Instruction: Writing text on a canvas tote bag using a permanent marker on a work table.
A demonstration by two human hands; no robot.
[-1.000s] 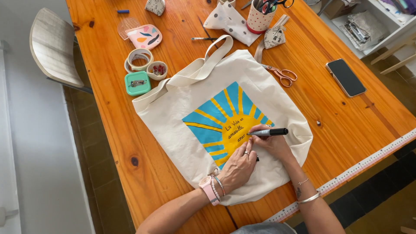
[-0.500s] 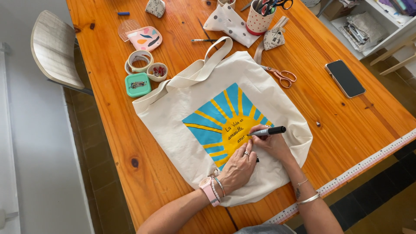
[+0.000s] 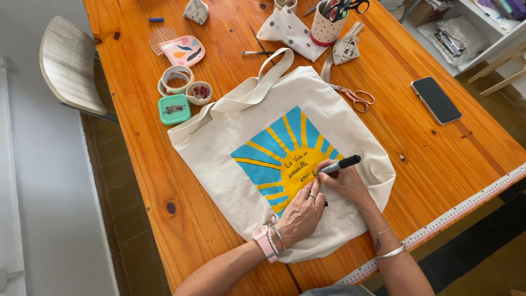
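Right now the right hand (image 3: 345, 183) is closed around a black felt-tip marker pen (image 3: 339, 164), fingers pinching the barrel low down, and the tip rests on the yellow painted sun (image 3: 293, 175) at the end of a line of dark handwriting. The left hand (image 3: 300, 212) lies flat, palm down and holding nothing, on the cream canvas tote bag (image 3: 230, 164) just below the lettering, pressing the cloth to the orange wooden table (image 3: 142, 164). Something small and dark shows at the edge of this hand; it may be the pen's cap, though too little of it shows to tell.

To letter well here, it seems best to keep the flat hand close to the tip so the fabric stays taut, to keep the heel of the writing hand off the fresh ink, and to use short, light strokes, since canvas weave can drag a nib.

Blue and yellow rays (image 3: 274, 142) fan out from the sun. The bag's handles (image 3: 257, 87) point up the table towards orange-handled scissors (image 3: 356, 98), a roll of tape (image 3: 176, 80), a small green tin (image 3: 175, 109) and a spotted cup of tools (image 3: 327, 24). A black phone (image 3: 436, 100) lies well apart to the right.
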